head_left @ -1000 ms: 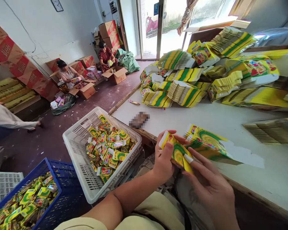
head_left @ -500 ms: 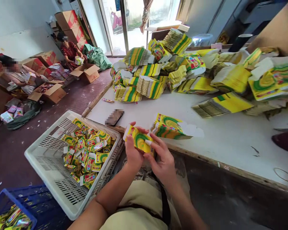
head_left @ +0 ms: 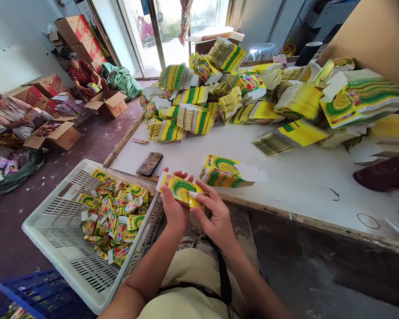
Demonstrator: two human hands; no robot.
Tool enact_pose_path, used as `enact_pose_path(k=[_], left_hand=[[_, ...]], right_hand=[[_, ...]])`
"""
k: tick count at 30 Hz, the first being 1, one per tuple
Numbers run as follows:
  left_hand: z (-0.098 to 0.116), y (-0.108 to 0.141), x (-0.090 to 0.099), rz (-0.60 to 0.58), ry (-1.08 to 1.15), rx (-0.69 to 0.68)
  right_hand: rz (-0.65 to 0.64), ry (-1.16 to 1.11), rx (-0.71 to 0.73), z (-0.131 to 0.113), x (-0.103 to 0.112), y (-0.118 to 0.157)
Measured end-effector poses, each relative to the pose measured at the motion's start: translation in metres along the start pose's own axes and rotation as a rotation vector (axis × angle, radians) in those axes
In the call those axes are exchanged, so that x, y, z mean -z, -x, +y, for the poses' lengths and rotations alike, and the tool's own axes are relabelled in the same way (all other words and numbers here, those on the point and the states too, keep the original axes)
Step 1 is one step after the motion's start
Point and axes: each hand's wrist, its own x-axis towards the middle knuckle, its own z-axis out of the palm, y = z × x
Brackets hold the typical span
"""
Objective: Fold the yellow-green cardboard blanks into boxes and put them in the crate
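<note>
A yellow and green printed carton [head_left: 182, 190] lies between both my hands over the table's front edge. My left hand [head_left: 176, 208] holds its left part, thumb on the near side, fingers behind. My right hand [head_left: 214, 212] grips the right end, with fingers on its printed face. Just beyond stands a stack of flat cartons [head_left: 222, 170] on the white table [head_left: 286, 181]. To the left, a white basket [head_left: 53, 237] holds several small yellow cartons [head_left: 119, 226].
Bundles of flat cartons [head_left: 196, 117] are heaped along the table's back. A phone [head_left: 151, 164] lies near the left corner, a dark red object [head_left: 379, 173] at right. A blue crate [head_left: 36, 294] sits lower left. Two people sit beyond, among cardboard boxes [head_left: 108, 103].
The view has shifted, so most things appear further left. My hands still hold the carton, which now shows more of its printed face.
</note>
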Motion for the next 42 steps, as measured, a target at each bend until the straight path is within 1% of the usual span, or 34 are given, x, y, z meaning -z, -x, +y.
enact_pose_path(k=[2,4,5,7,10,12,15,18,20,22,24,26,29,31,33,34,38,39,42], left_hand=[[0.001,-0.004,0.006,0.032,-0.100,-0.077],[0.000,-0.008,0.014,0.041,-0.214,-0.103],[0.000,-0.009,0.018,0.027,-0.268,-0.081],[-0.002,-0.009,0.023,-0.027,-0.346,0.011],[-0.003,-0.007,0.024,-0.113,-0.389,0.144],[-0.002,-0.007,0.024,-0.143,-0.400,0.207],[0.001,-0.009,0.024,-0.151,-0.415,0.282],[0.001,-0.009,0.026,-0.147,-0.440,0.336],[0.001,-0.008,0.027,-0.169,-0.461,0.351],[0.000,-0.006,0.027,-0.206,-0.476,0.361],[0.001,-0.007,0.027,-0.220,-0.468,0.367],[0.002,-0.008,0.026,-0.181,-0.429,0.361],[0.003,-0.008,0.025,-0.115,-0.365,0.361],[0.001,-0.007,0.025,-0.121,-0.353,0.368],[-0.001,-0.005,0.025,-0.143,-0.358,0.371],[-0.002,-0.004,0.025,-0.149,-0.362,0.370],[-0.008,-0.001,0.023,-0.142,-0.360,0.385],[-0.009,0.000,0.023,-0.135,-0.355,0.387],[-0.010,0.001,0.024,-0.119,-0.355,0.376]], right_hand=[[-0.010,0.030,0.046,0.001,0.005,0.001],[0.008,0.090,0.077,0.004,0.013,0.001],[0.024,0.126,0.091,0.005,0.016,0.000],[0.071,0.204,0.127,0.008,0.022,-0.003],[0.114,0.296,0.184,0.013,0.030,-0.008],[0.068,0.331,0.210,0.018,0.035,-0.009],[-0.056,0.344,0.235,0.023,0.043,-0.008],[-0.122,0.324,0.211,0.025,0.048,-0.007],[-0.097,0.303,0.149,0.024,0.049,-0.007],[-0.029,0.269,0.088,0.020,0.047,-0.009],[0.014,0.229,0.063,0.017,0.045,-0.012],[-0.023,0.211,0.069,0.015,0.043,-0.014],[-0.149,0.225,0.097,0.015,0.041,-0.013],[-0.216,0.232,0.122,0.017,0.040,-0.011],[-0.235,0.224,0.124,0.018,0.039,-0.007],[-0.215,0.212,0.105,0.017,0.039,-0.006],[-0.071,0.113,-0.044,0.014,0.035,-0.005],[-0.060,0.115,-0.050,0.012,0.033,-0.007],[-0.091,0.210,0.015,0.010,0.028,-0.011]])
